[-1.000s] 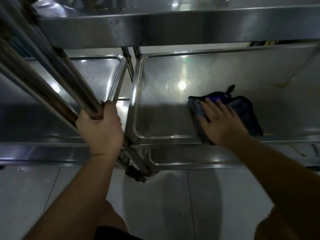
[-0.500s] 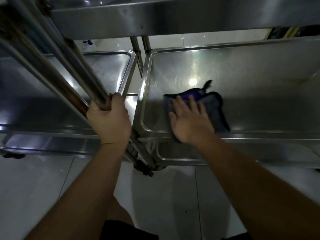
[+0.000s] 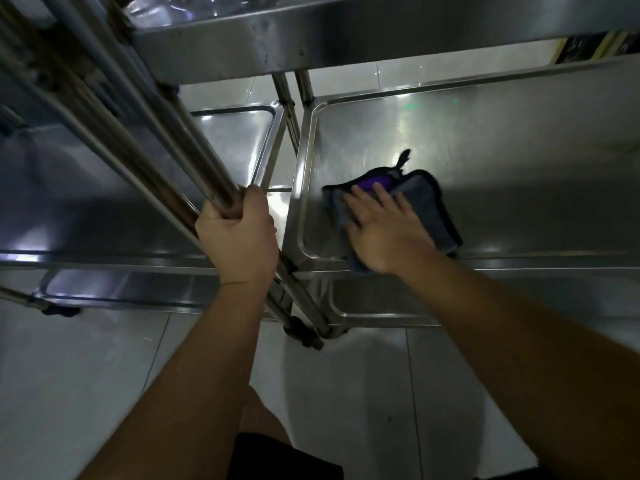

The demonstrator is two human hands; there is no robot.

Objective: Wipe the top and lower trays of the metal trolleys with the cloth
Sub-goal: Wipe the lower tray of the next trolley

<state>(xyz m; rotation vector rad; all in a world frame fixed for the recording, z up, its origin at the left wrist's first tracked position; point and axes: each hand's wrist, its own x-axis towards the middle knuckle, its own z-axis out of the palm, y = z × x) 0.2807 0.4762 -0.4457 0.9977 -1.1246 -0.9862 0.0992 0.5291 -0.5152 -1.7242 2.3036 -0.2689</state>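
Steel lower tray (image 3: 502, 140), R trolley: right hand (image 3: 384, 233) flat, fingers (image 3: 367, 199) straight, pressing grey/purple cloth (image 3: 433, 209) near tray's front-left corner. Left hand (image 3: 239, 237) clenched round upright pole (image 3: 194, 161), steadying. To do well: keep palm pressure even, overlap strokes w/ cloth flat, reach corners & rim.

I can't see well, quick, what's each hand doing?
Left hand: closed, holding a trolley bar.
Right hand: open, flat fingers pressing the cloth on the tray.
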